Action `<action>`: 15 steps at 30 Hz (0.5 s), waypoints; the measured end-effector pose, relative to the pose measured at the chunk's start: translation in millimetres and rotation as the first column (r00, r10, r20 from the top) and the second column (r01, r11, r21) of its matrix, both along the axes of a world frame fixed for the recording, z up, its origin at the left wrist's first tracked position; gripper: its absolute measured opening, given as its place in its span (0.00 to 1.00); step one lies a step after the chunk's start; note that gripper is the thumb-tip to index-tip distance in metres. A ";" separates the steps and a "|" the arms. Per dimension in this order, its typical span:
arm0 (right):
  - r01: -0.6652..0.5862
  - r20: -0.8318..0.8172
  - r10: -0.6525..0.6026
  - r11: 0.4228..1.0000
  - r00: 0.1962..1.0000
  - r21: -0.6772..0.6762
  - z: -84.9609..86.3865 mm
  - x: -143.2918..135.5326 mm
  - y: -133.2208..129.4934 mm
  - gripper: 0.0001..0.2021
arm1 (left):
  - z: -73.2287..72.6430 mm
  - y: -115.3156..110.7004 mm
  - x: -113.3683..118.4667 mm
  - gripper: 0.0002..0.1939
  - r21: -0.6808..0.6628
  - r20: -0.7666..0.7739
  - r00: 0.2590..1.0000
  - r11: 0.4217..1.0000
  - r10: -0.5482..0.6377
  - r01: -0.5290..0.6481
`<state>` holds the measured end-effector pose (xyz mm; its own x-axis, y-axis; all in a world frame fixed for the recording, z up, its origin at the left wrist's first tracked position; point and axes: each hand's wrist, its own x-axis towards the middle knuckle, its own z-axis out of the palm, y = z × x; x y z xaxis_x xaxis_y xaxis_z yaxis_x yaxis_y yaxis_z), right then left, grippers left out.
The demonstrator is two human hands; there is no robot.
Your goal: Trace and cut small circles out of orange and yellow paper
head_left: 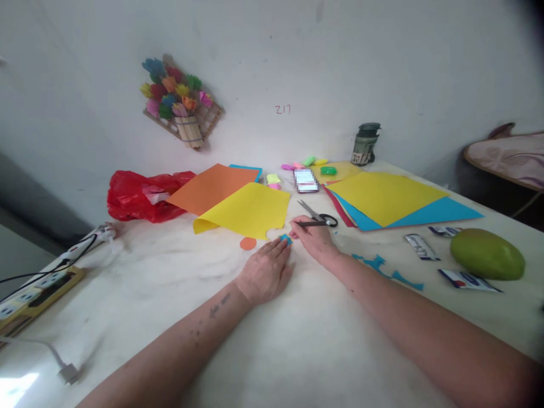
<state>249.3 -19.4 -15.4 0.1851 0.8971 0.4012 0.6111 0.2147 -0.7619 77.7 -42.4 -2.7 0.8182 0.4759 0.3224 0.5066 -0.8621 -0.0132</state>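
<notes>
My left hand point(266, 273) lies flat on the table, its outstretched fingertips on a small blue paper piece point(286, 239). Beside that piece, my right hand point(317, 240) is closed around a slim dark pen point(309, 224). The pen's tip end is too small to make out. Just beyond the right hand lie black-handled scissors point(313, 212), blades pointing away to the left. An orange paper disc point(248, 243) rests left of my left fingers. A yellow sheet point(250, 209) with a piece cut from its near edge lies behind them, partly over an orange sheet point(208, 187).
Blue paper scraps point(378, 263), small wrappers point(420, 247) and a green fruit point(487, 254) lie to the right. Behind are stacked yellow point(386, 195) and blue sheets point(450, 212), a phone point(306, 180) and a bottle point(366, 144). Leftward are a red bag point(136, 198) and power strip point(42, 292).
</notes>
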 end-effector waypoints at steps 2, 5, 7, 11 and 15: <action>0.020 0.021 -0.020 1.000 1.000 0.005 0.6 0.1 -0.1 0.08 | -0.4 -0.3 -0.4 0.24 -0.006 -0.001 1.000 1.000 -0.002 0.002; 0.039 0.038 -0.039 0.999 0.999 0.003 1.2 0.0 0.4 0.09 | -0.5 -0.8 -0.3 0.24 -0.014 -0.012 1.000 1.000 0.018 -0.018; 0.043 0.048 -0.043 0.999 0.998 -0.005 1.8 -0.3 0.3 0.09 | -0.2 -1.2 0.0 0.25 -0.018 -0.015 1.000 1.000 0.026 -0.026; 0.065 0.090 -0.063 0.998 0.994 -0.018 5.9 -1.4 -2.8 0.10 | 0.2 -1.4 0.5 0.24 -0.011 -0.017 1.000 1.000 0.021 -0.022; 0.107 0.190 -0.094 0.992 0.977 -0.062 13.1 -2.9 -6.7 0.11 | 0.2 -1.2 0.7 0.25 -0.006 -0.030 0.999 1.000 0.029 -0.029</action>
<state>246.4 -26.0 -2.3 0.2037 0.9052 0.3729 0.7592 0.0945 -0.6440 78.4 -43.6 -2.5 0.8130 0.5020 0.2950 0.5312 -0.8469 -0.0228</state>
